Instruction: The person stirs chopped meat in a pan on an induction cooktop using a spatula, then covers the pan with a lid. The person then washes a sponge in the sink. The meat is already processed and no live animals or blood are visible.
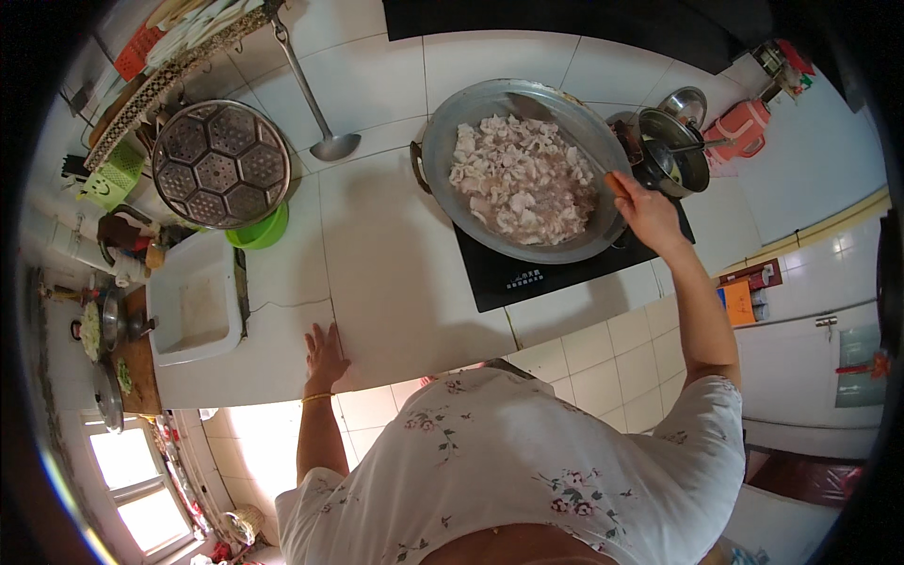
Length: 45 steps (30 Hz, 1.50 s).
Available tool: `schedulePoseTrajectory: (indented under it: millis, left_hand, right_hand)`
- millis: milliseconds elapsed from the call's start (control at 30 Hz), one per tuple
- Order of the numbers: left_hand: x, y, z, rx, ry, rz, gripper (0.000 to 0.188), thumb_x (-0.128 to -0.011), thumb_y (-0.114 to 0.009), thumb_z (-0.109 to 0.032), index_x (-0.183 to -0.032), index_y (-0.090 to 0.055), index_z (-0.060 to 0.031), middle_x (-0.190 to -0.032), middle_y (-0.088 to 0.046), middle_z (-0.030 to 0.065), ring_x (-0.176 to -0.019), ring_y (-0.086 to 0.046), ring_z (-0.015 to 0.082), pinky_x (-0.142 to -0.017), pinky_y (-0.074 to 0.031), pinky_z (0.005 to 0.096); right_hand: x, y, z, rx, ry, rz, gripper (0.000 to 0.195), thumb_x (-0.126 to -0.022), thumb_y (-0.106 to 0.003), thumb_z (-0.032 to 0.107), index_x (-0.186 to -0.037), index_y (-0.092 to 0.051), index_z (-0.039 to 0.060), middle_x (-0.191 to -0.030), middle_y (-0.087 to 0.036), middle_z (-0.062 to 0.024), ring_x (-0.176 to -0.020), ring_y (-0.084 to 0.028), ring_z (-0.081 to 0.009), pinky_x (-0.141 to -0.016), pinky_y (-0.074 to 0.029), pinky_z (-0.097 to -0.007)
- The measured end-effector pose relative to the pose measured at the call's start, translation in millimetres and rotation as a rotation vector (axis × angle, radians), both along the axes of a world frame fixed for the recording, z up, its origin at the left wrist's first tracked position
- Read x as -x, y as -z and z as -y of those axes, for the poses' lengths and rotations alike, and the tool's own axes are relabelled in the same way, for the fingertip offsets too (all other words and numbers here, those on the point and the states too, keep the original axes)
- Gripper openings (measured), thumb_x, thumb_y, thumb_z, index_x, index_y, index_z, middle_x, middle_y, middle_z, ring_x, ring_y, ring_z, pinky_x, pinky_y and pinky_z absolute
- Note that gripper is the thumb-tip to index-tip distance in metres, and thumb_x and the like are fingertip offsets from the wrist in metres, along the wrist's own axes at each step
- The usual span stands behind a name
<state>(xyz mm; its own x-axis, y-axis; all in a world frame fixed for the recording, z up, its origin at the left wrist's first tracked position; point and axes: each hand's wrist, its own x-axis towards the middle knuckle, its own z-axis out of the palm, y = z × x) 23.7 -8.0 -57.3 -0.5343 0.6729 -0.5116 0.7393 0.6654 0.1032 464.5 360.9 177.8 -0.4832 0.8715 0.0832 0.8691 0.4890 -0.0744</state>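
Note:
My right hand (646, 212) grips the wooden handle (616, 185) of a cooking utensil at the right rim of a large metal wok (441, 205). The utensil's metal part runs into the wok; its working end is not clear to see. Pale pieces of meat (519, 176), some pinkish, fill the wok's middle. The wok sits on a black glass cooktop (487, 282). My left hand (327, 353) rests palm down near the counter's front edge, fingers apart and holding nothing.
Left stand a white sink (236, 325), a round perforated metal steamer tray (215, 166) and a green bowl (263, 229). A ladle (335, 147) hangs on the tiled wall. Right of the wok are a dark pot (696, 169) and a pink container (738, 131). A cutting board (141, 381) lies far left.

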Motion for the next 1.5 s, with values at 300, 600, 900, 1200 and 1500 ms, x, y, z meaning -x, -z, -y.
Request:
schedulePoseTrajectory:
  millis: [300, 600, 900, 1200, 1500]
  left_hand:
    - [-1, -3, -2, 0.013, -0.009, 0.000, 0.094, -0.070, -0.076, -0.021, -0.145, -0.019, -0.0214, -0.153, -0.002, 0.0170, -0.139, -0.006, 0.0425, -0.103, -0.033, 0.0544]
    - [5, 8, 0, -0.001, -0.006, 0.019, 0.103, -0.066, -0.079, -0.022, -0.147, -0.014, -0.0229, -0.152, -0.001, 0.0188, -0.138, -0.004, 0.0452, -0.105, -0.030, 0.0545]
    - [10, 25, 9, -0.051, 0.065, -0.026, 0.102, -0.067, -0.079, -0.025, -0.146, -0.015, -0.0216, -0.151, -0.003, 0.0202, -0.137, -0.006, 0.0474, -0.101, -0.033, 0.0576]
    - [2, 6, 3, 0.012, 0.043, -0.020, 0.095, -0.070, -0.076, -0.024, -0.146, -0.019, -0.0203, -0.152, -0.003, 0.0190, -0.137, -0.008, 0.0455, -0.100, -0.035, 0.0559]
    - [0, 1, 0, 0.018, 0.030, -0.021, 0.093, -0.070, -0.076, -0.024, -0.145, -0.020, -0.0196, -0.152, -0.004, 0.0185, -0.138, -0.007, 0.0441, -0.100, -0.035, 0.0553]
  right_hand:
    - [-45, 25, -85, -0.109, -0.130, 0.117, 0.034, -0.092, -0.049, 0.032, -0.118, -0.058, 0.0099, -0.094, -0.066, -0.0133, -0.079, -0.063, -0.0344, -0.064, -0.051, -0.0437]
    - [7, 36, -72, 1.054, 0.165, -0.486, 0.041, -0.094, -0.053, 0.024, -0.131, -0.048, 0.0086, -0.062, -0.043, 0.0014, -0.042, -0.032, -0.0061, -0.038, -0.026, -0.0223]
    - [-12, 21, -11, 0.604, -0.056, -0.368, 0.038, -0.090, -0.056, 0.021, -0.125, -0.054, 0.0075, -0.074, -0.059, -0.0042, -0.059, -0.052, -0.0125, -0.055, -0.044, -0.0282]
    - [-47, -16, 59, 0.212, -0.057, -0.121, 0.043, -0.080, -0.067, 0.024, -0.122, -0.057, 0.0229, -0.093, -0.067, -0.0092, -0.078, -0.064, -0.0293, -0.069, -0.051, -0.0368]
    - [-60, -68, 115, 0.173, -0.104, -0.148, 0.048, -0.077, -0.065, 0.003, -0.123, -0.054, 0.0110, -0.098, -0.065, -0.0153, -0.080, -0.063, -0.0325, -0.071, -0.051, -0.0355]
